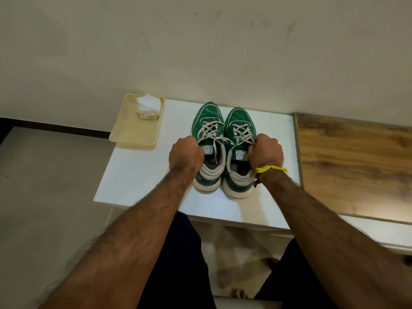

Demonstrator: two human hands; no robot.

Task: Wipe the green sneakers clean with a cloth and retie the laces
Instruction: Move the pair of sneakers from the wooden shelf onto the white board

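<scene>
both hands at the collars of the green sneakers

the green sneakers (223, 139) stood side by side on the white tabletop (133, 175), toes toward the wall (200, 52) and heels toward the person, touching or nearly so along their inner sides. the white laces (210, 130) were threaded in crosses up both shoes, with loose ends trailing near the tongues. the left hand (186, 156) was curled at the outer collar of the left shoe, its fingers (196, 146) bent round the shoe's edge or a lace end; which of the two could not be told. the right hand (266, 152) was curled the same way at the outer collar of the right shoe, its fingers (253, 150) tucked beside the tongue. a yellow band (270, 168) circled the right wrist. beyond the left hand's fingers, well apart from them, a cream tray (131, 134) sat on the tabletop's far corner with a folded white cloth (148, 107) in its far end. outward from the right hand's fingers lay a wood-grain board (356, 163).
</scene>
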